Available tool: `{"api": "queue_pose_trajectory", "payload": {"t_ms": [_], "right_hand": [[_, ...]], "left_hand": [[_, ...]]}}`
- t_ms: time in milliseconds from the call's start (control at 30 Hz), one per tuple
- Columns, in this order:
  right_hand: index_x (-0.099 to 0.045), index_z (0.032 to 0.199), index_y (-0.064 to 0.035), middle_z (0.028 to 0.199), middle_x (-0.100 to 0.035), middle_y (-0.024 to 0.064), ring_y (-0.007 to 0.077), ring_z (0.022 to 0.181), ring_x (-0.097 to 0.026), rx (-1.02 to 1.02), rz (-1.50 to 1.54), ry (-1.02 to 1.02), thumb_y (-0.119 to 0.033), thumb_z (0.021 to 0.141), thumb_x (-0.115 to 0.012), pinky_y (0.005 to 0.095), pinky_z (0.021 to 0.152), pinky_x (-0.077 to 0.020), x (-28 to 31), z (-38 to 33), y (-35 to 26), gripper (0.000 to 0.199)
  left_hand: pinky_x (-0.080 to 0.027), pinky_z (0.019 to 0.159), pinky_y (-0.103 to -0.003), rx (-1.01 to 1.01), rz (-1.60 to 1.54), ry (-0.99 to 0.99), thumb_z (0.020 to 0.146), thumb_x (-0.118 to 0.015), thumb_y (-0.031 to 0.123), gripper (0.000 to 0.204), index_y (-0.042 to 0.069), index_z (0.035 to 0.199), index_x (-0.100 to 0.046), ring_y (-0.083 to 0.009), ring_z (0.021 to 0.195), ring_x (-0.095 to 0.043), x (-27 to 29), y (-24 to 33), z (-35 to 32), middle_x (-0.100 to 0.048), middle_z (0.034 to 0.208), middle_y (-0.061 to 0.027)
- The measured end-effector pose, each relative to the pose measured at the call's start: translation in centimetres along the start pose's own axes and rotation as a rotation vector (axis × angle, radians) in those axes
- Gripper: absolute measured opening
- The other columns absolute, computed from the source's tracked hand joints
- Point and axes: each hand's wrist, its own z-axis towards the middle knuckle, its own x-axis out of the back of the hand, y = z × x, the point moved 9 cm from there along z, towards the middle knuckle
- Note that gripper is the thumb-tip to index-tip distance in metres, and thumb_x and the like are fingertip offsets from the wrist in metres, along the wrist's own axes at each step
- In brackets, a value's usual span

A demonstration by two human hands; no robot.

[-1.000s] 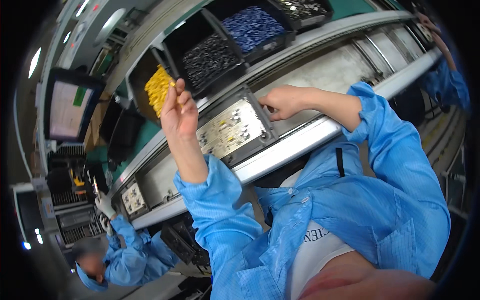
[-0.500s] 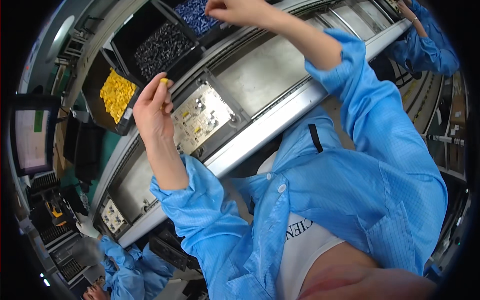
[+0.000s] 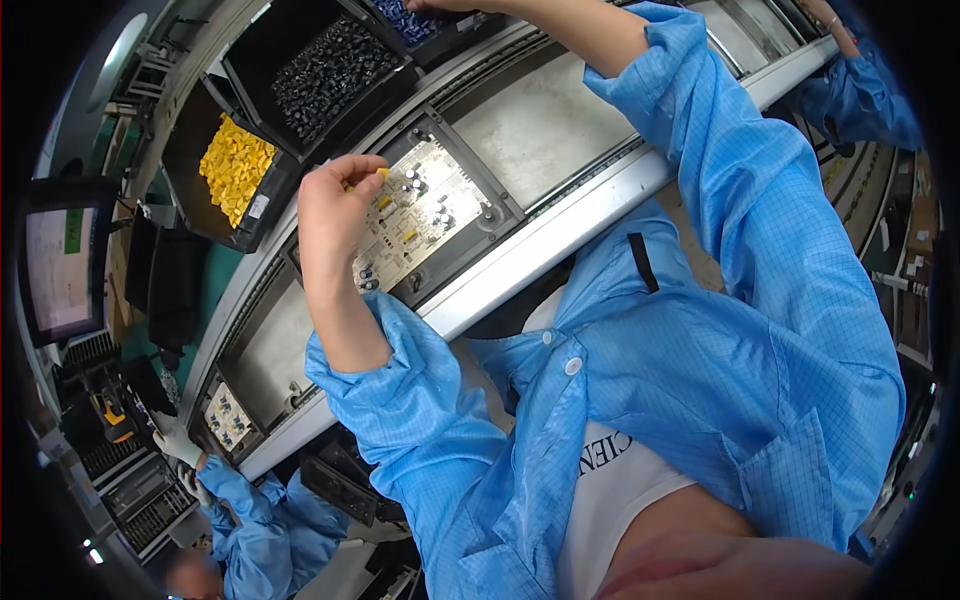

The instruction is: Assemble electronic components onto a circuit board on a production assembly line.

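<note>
1. Along a diagonal conveyor, a bright metal rail (image 3: pixel 550 250) borders the pale bed (image 3: pixel 545 125); beyond it, dark bins hold yellow components (image 3: pixel 235 170), black components (image 3: pixel 330 80) and blue components (image 3: pixel 405 20).
2. At the far left stands a monitor (image 3: pixel 62 260); below it, a co-worker in blue (image 3: pixel 265 540) reaches a white-gloved hand (image 3: pixel 178 442) near a smaller board (image 3: pixel 228 418).
3. By the blue components, the upper edge cuts off the right hand (image 3: pixel 450 4); whether it grips anything, I cannot tell.
4. The left hand (image 3: pixel 335 205) covers part of a populated circuit board (image 3: pixel 430 165), which lies in a dark carrier (image 3: pixel 455 256).
5. Its narrowed fingertips pinch a small, bright yellow component (image 3: pixel 382 173) over the board's upper left; contact with the board is unclear.
</note>
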Motion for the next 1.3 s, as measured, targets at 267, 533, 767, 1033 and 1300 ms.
{"api": "queue_pose_trajectory", "payload": {"t_ms": [267, 533, 767, 1033, 1300], "right_hand": [[-0.063, 0.081, -0.0011, 0.061, -0.055, 0.004, 0.0158, 0.048, -0.05, -0.749, 0.886, 0.085, -0.007, 0.088, -0.061, 0.0279, 0.044, -0.0393, -1.6, 0.4, 4.1, 0.01], [-0.056, 0.081, 0.0017, 0.071, -0.058, 0.0099, 0.0199, 0.058, -0.058, -0.715, 1.649, 0.047, -0.002, 0.088, -0.054, 0.0266, 0.051, -0.0511, -4.4, 2.4, 6.8, 0.008], [-0.057, 0.081, 0.0042, 0.079, -0.062, 0.0134, 0.0239, 0.071, -0.066, -0.522, 1.811, -0.05, 0.0, 0.087, -0.055, 0.0297, 0.063, -0.0593, -2.7, -2.0, 2.4, 0.007], [-0.064, 0.092, 0.0051, 0.091, -0.067, 0.0136, 0.0229, 0.085, -0.068, -0.657, 1.768, -0.288, 0.0, 0.087, -0.06, 0.0286, 0.079, -0.0587, -6.1, -11.8, -0.1, 0.008], [-0.064, 0.096, 0.0039, 0.088, -0.069, 0.0129, 0.0194, 0.075, -0.068, -0.533, 1.658, -0.403, -0.003, 0.087, -0.063, 0.0252, 0.068, -0.0578, -5.6, -13.1, -1.7, 0.011]], "left_hand": [[-0.048, 0.064, -0.027, 0.009, 0.196, -0.051, 0.079, -0.068, 0.002, 0.02, -0.001, 0.098, -0.072, -0.0125, 0.067, -0.06, -0.5, 0.4, -0.3, -0.067, 0.076, -0.008], [-0.05, 0.065, -0.03, -0.058, 0.302, -0.048, 0.077, -0.07, 0.005, 0.019, 0.0, 0.095, -0.071, -0.0187, 0.069, -0.065, -0.5, 1.6, -0.4, -0.069, 0.079, -0.013], [-0.05, 0.066, -0.031, 0.015, 0.361, -0.088, 0.076, -0.071, 0.007, 0.018, 0.0, 0.092, -0.071, -0.0222, 0.07, -0.066, -0.5, 1.5, -0.8, -0.069, 0.081, -0.0149], [-0.049, 0.072, -0.038, -0.125, 0.52, -0.048, 0.074, -0.07, 0.009, 0.012, 0.001, 0.084, -0.072, -0.0301, 0.081, -0.065, -1.3, 2.6, -1.3, -0.066, 0.087, -0.0129], [-0.05, 0.072, -0.04, -0.175, 0.635, 0.05, 0.074, -0.068, 0.008, 0.007, 0.005, 0.079, -0.073, -0.0303, 0.082, -0.064, -1.9, 3.6, -2.0, -0.065, 0.084, -0.0108]]}}
